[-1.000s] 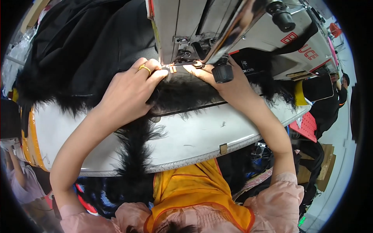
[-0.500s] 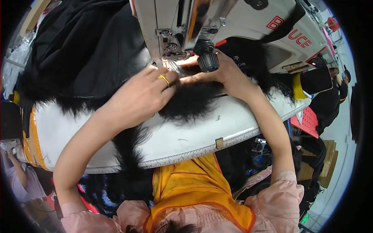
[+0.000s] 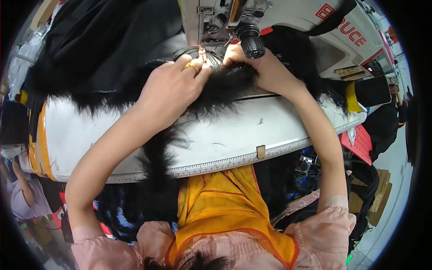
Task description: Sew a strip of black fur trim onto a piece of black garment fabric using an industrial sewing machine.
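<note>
Black fur trim bunches up in front of the needle area of a white sewing machine. My left hand, with a yellow ring on one finger, pinches the trim just left of and below the lit needle area. Its fingertips press close together. On the other side my right hand grips the same fur with bent fingers, partly hidden behind the machine's black knob. A large black garment with a furry edge spreads to the left. The exact stitching spot is hard to make out.
The white table has a ruler strip along its front edge. A strip of black fur hangs over that edge. At the right are a red perforated tray and cardboard. Another person's arm shows far left.
The view has shifted, so the machine and table sit higher in it. My right hand's fingers, spread beside the needle before, have drawn together on the fur. My left hand keeps its hold.
</note>
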A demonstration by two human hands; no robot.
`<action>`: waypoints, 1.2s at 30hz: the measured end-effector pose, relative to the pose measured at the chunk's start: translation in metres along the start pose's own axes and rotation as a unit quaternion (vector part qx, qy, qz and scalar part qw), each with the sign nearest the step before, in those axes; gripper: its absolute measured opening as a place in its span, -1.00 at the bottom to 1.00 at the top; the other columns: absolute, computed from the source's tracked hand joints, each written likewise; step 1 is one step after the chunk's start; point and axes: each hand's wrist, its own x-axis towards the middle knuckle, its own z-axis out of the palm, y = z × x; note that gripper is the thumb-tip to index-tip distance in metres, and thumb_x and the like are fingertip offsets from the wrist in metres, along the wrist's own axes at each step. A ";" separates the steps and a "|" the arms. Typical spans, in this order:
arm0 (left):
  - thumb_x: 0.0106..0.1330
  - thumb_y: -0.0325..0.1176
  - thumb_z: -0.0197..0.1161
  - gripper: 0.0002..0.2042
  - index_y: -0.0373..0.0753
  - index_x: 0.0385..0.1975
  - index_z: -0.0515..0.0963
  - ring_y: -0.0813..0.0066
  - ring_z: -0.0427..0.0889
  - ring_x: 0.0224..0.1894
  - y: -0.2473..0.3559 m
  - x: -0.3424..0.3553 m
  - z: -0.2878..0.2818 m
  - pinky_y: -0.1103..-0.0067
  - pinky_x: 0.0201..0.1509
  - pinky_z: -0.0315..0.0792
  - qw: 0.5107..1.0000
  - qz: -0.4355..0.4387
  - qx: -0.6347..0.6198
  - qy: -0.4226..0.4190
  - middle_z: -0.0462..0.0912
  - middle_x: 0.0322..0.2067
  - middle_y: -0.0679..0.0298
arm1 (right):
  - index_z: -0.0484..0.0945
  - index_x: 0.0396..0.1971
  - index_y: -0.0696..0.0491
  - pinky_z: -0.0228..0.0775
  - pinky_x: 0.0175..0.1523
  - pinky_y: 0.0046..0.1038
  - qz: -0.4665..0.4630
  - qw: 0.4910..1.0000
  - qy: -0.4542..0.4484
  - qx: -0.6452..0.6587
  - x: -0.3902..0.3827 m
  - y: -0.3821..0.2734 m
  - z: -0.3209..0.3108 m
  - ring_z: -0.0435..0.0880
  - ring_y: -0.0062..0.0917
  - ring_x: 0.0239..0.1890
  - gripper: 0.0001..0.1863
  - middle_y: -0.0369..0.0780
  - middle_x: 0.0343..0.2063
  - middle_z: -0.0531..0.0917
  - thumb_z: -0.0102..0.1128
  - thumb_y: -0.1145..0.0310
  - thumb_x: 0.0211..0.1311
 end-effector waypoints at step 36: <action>0.05 -0.28 0.36 -0.64 -0.34 -0.18 0.61 0.38 0.61 -0.11 0.022 -0.052 0.004 0.58 -0.14 0.56 0.992 -0.056 -0.091 0.072 0.61 -0.06 0.22 | 0.51 0.08 -0.10 0.42 0.01 -0.43 0.015 0.966 -0.030 -0.257 -0.015 -0.030 0.003 0.54 -0.37 0.02 -0.42 -0.35 0.11 0.52 0.01 0.61 -0.02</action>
